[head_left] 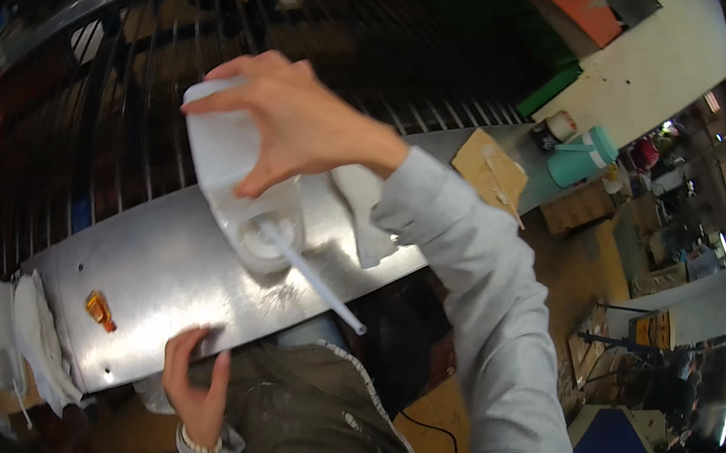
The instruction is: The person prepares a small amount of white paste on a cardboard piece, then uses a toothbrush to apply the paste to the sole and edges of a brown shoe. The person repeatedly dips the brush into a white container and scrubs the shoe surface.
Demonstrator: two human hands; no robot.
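Note:
My right hand (pixel 299 117) reaches across the metal table and is closed on the upper part of a white container (pixel 223 158), fingers over its top edge and thumb on its side. The container looks like plastic and leans over the tabletop. From its round lower opening a white stick (pixel 318 287) slants toward me; what its other end rests in is hard to make out. My left hand (pixel 197 383), a bracelet at its wrist, hangs at the table's near edge with thumb and fingers apart, holding nothing I can see. A small amber-coloured item (pixel 101 310) lies to its left.
Dark metal bars (pixel 142 97) run along the table's far side. A white cloth (pixel 43 340) hangs at the left end. To the right are a grey-white cloth (pixel 365 213), a piece of cardboard (pixel 491 172) and a teal jug (pixel 578 159).

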